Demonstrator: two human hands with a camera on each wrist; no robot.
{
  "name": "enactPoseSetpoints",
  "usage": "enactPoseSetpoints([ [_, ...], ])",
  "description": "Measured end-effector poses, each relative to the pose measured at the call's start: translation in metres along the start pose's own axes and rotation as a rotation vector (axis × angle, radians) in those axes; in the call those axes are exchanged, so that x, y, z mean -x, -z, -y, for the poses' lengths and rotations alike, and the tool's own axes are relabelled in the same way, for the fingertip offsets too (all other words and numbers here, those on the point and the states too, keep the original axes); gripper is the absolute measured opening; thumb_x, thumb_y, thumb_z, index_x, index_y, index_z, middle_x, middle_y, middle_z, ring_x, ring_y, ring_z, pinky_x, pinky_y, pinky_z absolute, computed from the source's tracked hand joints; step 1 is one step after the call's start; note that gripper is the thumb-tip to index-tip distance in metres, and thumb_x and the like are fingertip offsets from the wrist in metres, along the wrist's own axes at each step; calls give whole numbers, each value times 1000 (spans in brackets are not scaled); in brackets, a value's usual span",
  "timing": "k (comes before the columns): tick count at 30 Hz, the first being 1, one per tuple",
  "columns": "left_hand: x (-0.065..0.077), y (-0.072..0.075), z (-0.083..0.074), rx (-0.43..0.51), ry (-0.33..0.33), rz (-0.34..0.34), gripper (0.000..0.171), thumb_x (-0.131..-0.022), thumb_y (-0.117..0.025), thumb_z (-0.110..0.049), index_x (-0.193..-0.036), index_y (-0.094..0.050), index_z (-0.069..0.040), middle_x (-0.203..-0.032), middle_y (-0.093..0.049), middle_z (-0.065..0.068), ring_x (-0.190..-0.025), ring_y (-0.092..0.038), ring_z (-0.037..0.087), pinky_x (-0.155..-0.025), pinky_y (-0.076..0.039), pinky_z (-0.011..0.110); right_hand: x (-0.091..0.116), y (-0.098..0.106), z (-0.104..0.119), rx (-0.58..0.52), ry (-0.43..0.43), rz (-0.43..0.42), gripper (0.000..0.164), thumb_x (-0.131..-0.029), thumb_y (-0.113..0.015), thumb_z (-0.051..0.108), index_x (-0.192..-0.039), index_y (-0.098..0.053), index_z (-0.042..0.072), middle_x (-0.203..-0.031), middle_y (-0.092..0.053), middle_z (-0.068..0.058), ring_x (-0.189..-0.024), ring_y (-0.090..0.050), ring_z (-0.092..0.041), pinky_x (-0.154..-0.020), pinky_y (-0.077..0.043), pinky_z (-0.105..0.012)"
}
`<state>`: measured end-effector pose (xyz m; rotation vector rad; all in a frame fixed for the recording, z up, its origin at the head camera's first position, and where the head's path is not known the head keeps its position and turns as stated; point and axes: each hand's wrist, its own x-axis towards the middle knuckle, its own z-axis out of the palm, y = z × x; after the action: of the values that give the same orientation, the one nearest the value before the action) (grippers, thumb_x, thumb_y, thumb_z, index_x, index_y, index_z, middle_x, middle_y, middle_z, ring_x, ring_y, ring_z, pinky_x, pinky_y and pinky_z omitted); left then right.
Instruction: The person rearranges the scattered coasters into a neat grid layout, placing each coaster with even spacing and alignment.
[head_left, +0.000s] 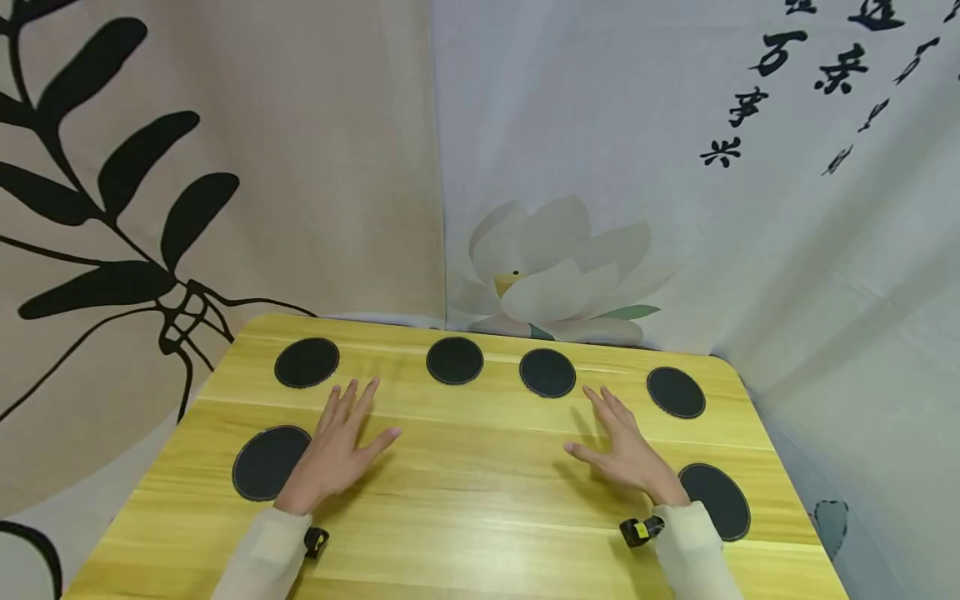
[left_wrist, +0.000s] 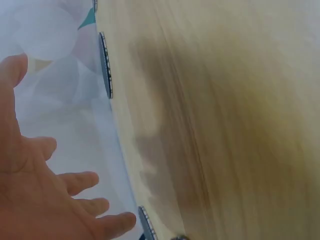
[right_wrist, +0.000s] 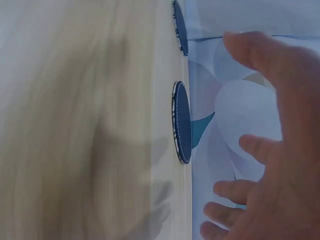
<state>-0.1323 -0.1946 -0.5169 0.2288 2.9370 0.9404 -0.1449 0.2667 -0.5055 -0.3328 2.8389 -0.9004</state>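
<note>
My left hand (head_left: 335,450) hovers above the left part of the wooden table (head_left: 480,500), fingers spread and nothing held. It partly covers a black round mat (head_left: 266,467), and another black mat (head_left: 307,362) lies just beyond its fingertips. On the other side my right hand (head_left: 624,448) is also held over the tabletop, fingers extended and empty. Nearest to it are a black mat (head_left: 547,372) ahead, one at the back right (head_left: 676,392), and one beside the wrist (head_left: 716,502). Both wrist views show the palms bare, with hand shadows on the wood.
Another black mat (head_left: 454,360) lies along the table's back edge. Behind the table hangs a pale curtain (head_left: 585,167) with a lotus print and black characters; a beige curtain (head_left: 322,167) with dark leaves hangs at left. Each wrist carries a small black device (head_left: 636,532).
</note>
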Motion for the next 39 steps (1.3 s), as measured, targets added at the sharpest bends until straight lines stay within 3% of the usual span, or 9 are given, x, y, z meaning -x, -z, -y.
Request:
enactPoseSetpoints([
  [10,-23,3,0,151,-33,65,86,-101,-50,-63,-167,-8,-26,-171,-12,22,-156,-7,51,-116,-16,80,-20,1,8,-114,29,19,99,-89,-74,55,-166,-18,25,-171,-15,-19,-155,-18,-49,-117,-24,-76],
  [18,-43,6,-6,207,-53,73,85,-102,-49,-62,-166,-15,-16,-169,-23,21,-154,-24,47,-120,-25,71,-32,-1,15,-206,0,38,97,-89,-75,57,-164,-18,35,-171,-21,-9,-151,-34,-45,-119,-34,-64],
  [24,-52,5,-11,260,-21,63,80,-102,-50,-61,-164,-27,-15,-160,-39,24,-141,-47,47,-112,-43,65,-40,-2,26,-351,-32,72,91,-91,-76,48,-163,-22,32,-167,-30,-13,-149,-38,-43,-119,-38,-59],
  [33,-64,7,-19,461,96,84,79,-100,-54,-63,-162,-32,-21,-159,-45,17,-140,-52,40,-105,-53,53,-59,-7,38,-491,-66,122,84,-94,-73,46,-162,-25,32,-164,-37,-13,-146,-44,-38,-114,-44,-58],
  [39,-79,7,-21,607,145,109,74,-101,-58,-56,-162,-33,-21,-154,-48,17,-135,-56,39,-105,-53,52,-74,-7,44,-535,-97,123,78,-97,-71,38,-162,-29,29,-160,-42,-12,-143,-48,-35,-114,-44,-58],
])
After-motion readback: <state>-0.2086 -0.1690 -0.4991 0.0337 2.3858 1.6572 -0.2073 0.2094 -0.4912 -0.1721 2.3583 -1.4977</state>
